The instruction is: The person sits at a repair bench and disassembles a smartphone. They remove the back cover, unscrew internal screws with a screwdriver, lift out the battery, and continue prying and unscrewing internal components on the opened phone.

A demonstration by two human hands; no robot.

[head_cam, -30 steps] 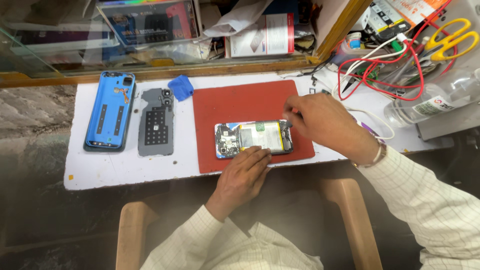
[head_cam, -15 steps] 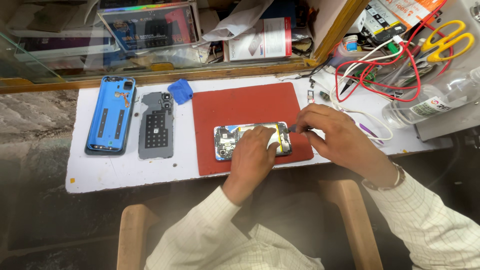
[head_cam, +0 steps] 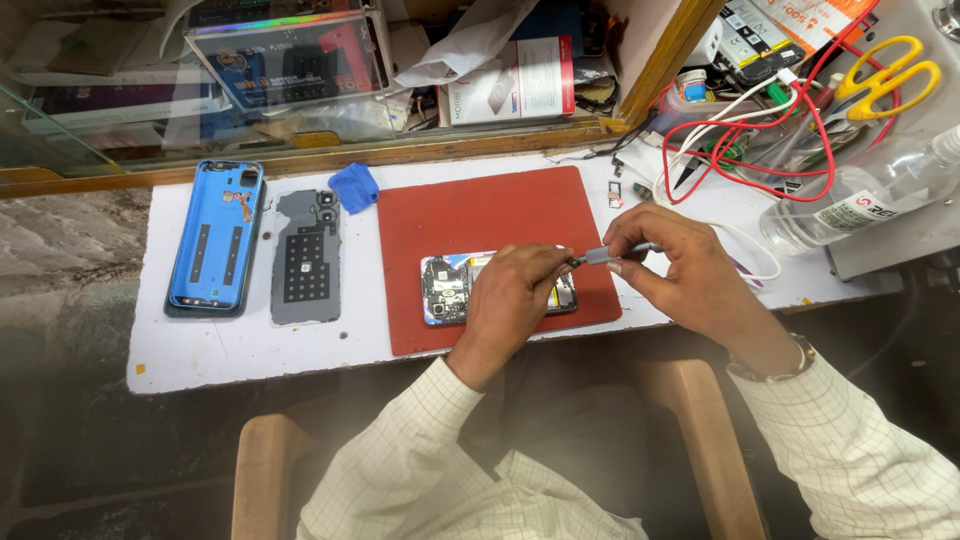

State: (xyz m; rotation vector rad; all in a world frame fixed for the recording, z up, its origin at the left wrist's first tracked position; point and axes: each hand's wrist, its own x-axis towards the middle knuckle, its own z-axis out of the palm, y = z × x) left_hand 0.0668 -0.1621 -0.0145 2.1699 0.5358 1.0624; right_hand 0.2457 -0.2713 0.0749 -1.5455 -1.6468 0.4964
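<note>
Pressing flat on the opened phone (head_cam: 452, 290), left hand (head_cam: 510, 300) covers its right half; right hand (head_cam: 680, 265) pinches tweezers (head_cam: 600, 255) near the red mat (head_cam: 480, 215) edge.

Opened phone (head_cam: 450, 288) on mat (head_cam: 480, 215); back cover (head_cam: 215, 238) and inner frame (head_cam: 305, 258) left of it.

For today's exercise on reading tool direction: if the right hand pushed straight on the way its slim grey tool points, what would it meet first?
The right hand aims the grey tool leftward. First in line are probably the left hand's fingers, resting on the opened phone; depth is unclear.
</note>
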